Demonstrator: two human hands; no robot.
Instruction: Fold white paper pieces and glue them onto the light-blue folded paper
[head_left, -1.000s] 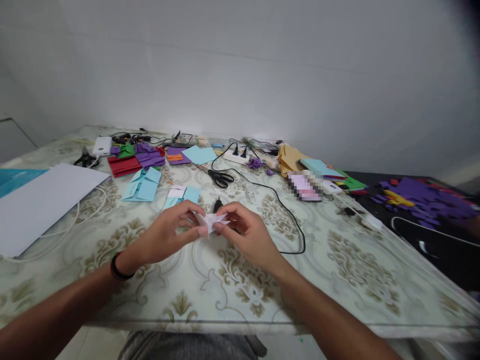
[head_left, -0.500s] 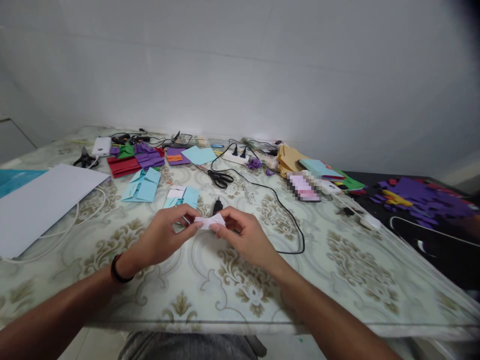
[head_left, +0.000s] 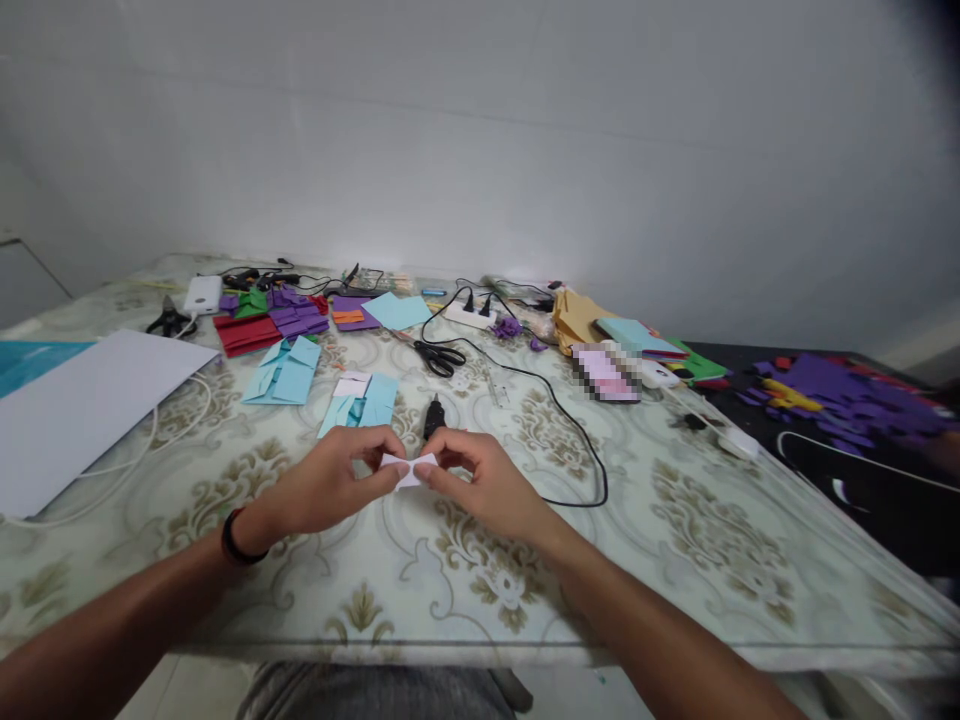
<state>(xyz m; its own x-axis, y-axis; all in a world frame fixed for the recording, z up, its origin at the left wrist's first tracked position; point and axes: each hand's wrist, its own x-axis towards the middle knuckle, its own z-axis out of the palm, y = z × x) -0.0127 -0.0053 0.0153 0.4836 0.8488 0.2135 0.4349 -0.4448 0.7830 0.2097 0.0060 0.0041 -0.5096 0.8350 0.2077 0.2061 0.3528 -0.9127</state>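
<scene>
A small folded piece of white paper (head_left: 409, 478) is held above the tablecloth, pinched from both sides. My left hand (head_left: 330, 482) is closed on its left end, thumb in front and fingers behind. On the right end, my right hand (head_left: 487, 484) grips it the same way, and the two thumb tips nearly meet at the middle. Just beyond the fingers lies a black glue gun (head_left: 433, 416), partly hidden by my right hand. Light blue folded paper with a white piece (head_left: 361, 398) rests behind my left hand.
Scissors (head_left: 439, 358) and a power strip (head_left: 471, 315) lie farther back, with a black cable (head_left: 559, 405) curving right. Blue folded paper (head_left: 283, 372) and white sheets (head_left: 97, 410) are leftward. A blurred phone (head_left: 607, 373) and purple scraps (head_left: 847, 395) are rightward.
Both hands have come slightly lower and closer to me with the white paper. My thumbs have drawn together at its middle, and more of the glue gun shows.
</scene>
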